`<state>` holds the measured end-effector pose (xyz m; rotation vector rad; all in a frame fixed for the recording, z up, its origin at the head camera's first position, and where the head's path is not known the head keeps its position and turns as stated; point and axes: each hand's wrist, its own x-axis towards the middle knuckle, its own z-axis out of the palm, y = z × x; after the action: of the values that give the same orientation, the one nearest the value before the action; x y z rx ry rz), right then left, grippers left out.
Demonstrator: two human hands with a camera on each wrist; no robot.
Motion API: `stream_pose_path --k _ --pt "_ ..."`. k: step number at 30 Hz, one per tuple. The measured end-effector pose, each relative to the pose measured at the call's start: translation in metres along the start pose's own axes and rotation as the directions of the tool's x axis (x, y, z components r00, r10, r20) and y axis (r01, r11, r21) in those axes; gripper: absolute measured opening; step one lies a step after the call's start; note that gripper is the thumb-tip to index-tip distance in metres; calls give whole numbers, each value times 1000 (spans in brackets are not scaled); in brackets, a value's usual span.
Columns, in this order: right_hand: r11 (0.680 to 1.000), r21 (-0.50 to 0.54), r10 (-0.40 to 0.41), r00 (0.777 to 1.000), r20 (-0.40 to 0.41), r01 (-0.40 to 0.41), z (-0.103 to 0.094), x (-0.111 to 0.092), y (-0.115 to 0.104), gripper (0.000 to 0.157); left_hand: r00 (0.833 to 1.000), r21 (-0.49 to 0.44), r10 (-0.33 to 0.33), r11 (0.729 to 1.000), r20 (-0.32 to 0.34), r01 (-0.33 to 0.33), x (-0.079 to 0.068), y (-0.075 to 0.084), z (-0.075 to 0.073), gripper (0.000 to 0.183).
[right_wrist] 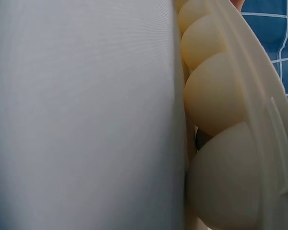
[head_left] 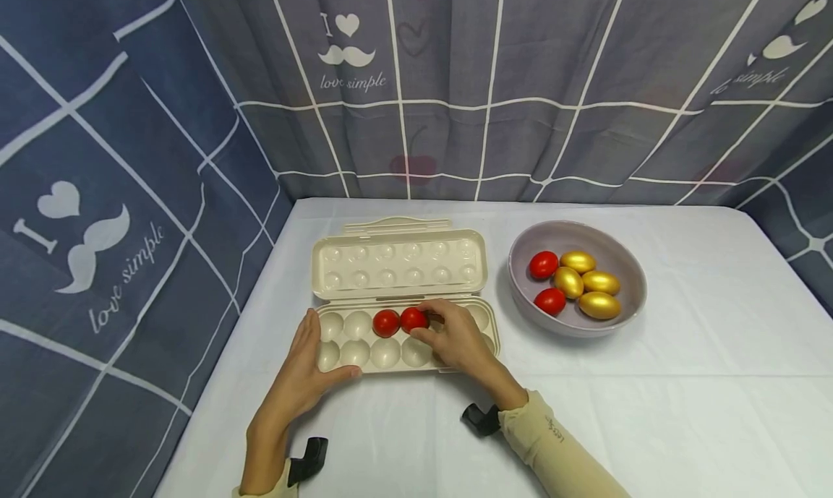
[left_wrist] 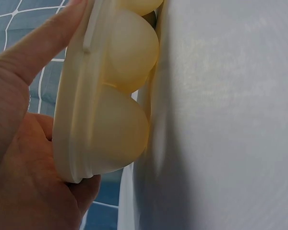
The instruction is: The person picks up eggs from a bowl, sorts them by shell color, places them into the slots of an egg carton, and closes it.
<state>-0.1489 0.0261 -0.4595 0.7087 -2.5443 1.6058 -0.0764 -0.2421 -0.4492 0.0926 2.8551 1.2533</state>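
A cream egg carton (head_left: 385,371) lies with its lid (head_left: 400,263) folded back on the white table. My left hand (head_left: 301,374) rests against its left end, fingers fairly straight along the side and thumb at the front edge; the left wrist view shows this hand (left_wrist: 31,158) close around the carton's corner (left_wrist: 74,143). With thumb and fingers, my right hand (head_left: 458,339) pinches a red egg (head_left: 413,319) at a back-row cup. Another red egg (head_left: 386,323) sits just left of it. The right wrist view shows mainly the carton's underside cups (right_wrist: 221,96).
To the right of the carton stands a mauve bowl (head_left: 628,267) holding two red eggs (head_left: 544,265) and several gold eggs (head_left: 599,305). A white cloth (head_left: 716,339) covers the table. Grey checked curtains (head_left: 449,136) hang behind and at the sides.
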Motion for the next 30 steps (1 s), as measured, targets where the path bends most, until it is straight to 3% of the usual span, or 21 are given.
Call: stream_pose_path --k 14,22,30 --pt "993 79 86 996 -9 -85 1 -1 -1 40 1000 -2 -8 1000 5 8 0 -1 -1 127" --pt "990 107 94 994 -56 -88 -3 -2 -3 38 1000 -8 -2 1000 5 2 1 -1 0 127" --pt "981 184 80 994 -73 -65 -26 0 -1 41 1000 -8 1 1000 4 -1 0 -1 -1 128"
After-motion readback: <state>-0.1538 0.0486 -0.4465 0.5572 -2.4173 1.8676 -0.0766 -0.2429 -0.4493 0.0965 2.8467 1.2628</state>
